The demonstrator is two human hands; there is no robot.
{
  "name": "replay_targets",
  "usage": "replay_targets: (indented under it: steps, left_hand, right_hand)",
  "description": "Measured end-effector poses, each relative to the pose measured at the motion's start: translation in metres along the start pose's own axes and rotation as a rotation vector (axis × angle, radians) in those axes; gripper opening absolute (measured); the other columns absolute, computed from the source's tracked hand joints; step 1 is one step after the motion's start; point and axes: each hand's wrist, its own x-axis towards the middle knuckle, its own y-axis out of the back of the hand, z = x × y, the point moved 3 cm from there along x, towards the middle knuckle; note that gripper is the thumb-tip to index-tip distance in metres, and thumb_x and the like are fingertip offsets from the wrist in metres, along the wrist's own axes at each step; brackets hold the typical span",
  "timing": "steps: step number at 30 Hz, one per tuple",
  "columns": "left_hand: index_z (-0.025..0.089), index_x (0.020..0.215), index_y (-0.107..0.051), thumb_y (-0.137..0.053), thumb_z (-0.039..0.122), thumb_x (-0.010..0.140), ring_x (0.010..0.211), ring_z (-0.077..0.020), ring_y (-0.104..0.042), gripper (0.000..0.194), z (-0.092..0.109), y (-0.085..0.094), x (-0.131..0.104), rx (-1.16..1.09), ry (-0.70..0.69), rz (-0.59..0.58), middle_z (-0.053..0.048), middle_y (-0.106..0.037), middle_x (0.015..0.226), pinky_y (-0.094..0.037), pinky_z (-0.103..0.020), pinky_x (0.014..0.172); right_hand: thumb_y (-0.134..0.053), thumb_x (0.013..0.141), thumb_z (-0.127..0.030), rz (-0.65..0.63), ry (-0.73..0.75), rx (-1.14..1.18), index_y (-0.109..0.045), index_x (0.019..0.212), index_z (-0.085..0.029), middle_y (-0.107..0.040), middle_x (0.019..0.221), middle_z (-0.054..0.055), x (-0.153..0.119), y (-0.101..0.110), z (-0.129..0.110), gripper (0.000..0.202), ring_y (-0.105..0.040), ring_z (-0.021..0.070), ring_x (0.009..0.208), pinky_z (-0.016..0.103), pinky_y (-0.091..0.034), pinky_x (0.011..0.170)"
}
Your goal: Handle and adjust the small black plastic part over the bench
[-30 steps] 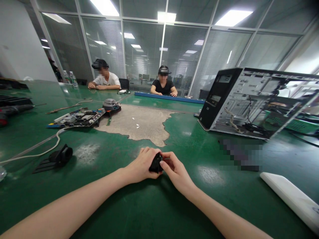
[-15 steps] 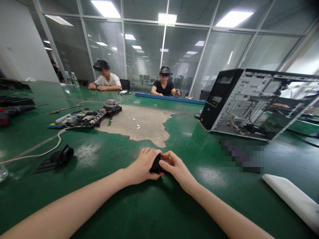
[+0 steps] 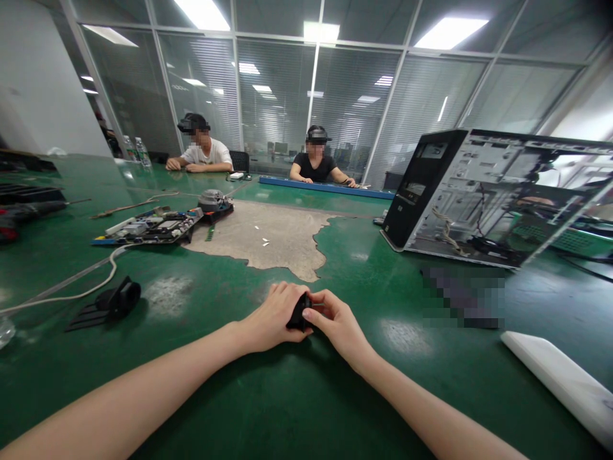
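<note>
A small black part (image 3: 299, 312), blocky and partly covered by fingers, is held just above the green table (image 3: 230, 402); its exact kind does not show. My left hand (image 3: 275, 319) wraps round it from the left, thumb low and fingers over the top. From the right, my right hand (image 3: 338, 322) pinches its edge between thumb and fingers. Beyond both hands lies a torn bare patch (image 3: 282, 239) in the table's green covering. To the left rests a black plastic piece (image 3: 117, 303) with a round ring and flat slats.
A circuit board (image 3: 153, 227) and a fan-topped cooler (image 3: 215, 201) stand at the left, with a white cable (image 3: 110, 275) in front. An opened computer case (image 3: 460, 198) is at the right, near a white slab (image 3: 550, 377). Two people (image 3: 316, 160) sit across the table.
My hands keep their hold on the black part, almost unmoved. Across the table, the person in black has lowered a raised hand toward the blue strip. The view has shifted slightly.
</note>
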Motion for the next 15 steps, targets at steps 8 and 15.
replay_targets:
  steps: [8,15]
  left_hand:
    - [0.018,0.109,-0.036,-0.064,0.031,0.067,0.090,-0.0229,-0.045,0.052,-0.0033,-0.0041,-0.0007,0.014,0.001,0.030,-0.005,-0.051,0.100,-0.035,-0.037,0.080]
    - [0.015,0.119,-0.029,-0.069,0.046,0.063,0.104,-0.0302,-0.043,0.075,-0.0056,-0.0014,-0.0034,0.111,0.001,0.098,-0.013,-0.049,0.111,-0.034,-0.045,0.088]
  right_hand:
    - [-0.058,0.075,-0.029,-0.003,0.034,-0.042,-0.054,0.092,-0.020,-0.060,0.089,0.002,-0.0067,-0.0009,-0.0024,0.019,-0.059,0.0168,0.084,0.030,-0.047,0.075]
    - [-0.058,0.075,-0.031,0.004,0.016,-0.040,-0.053,0.092,-0.020,-0.059,0.089,0.002,-0.0063,-0.0003,-0.0026,0.020,-0.059,0.0161,0.083,0.032,-0.046,0.079]
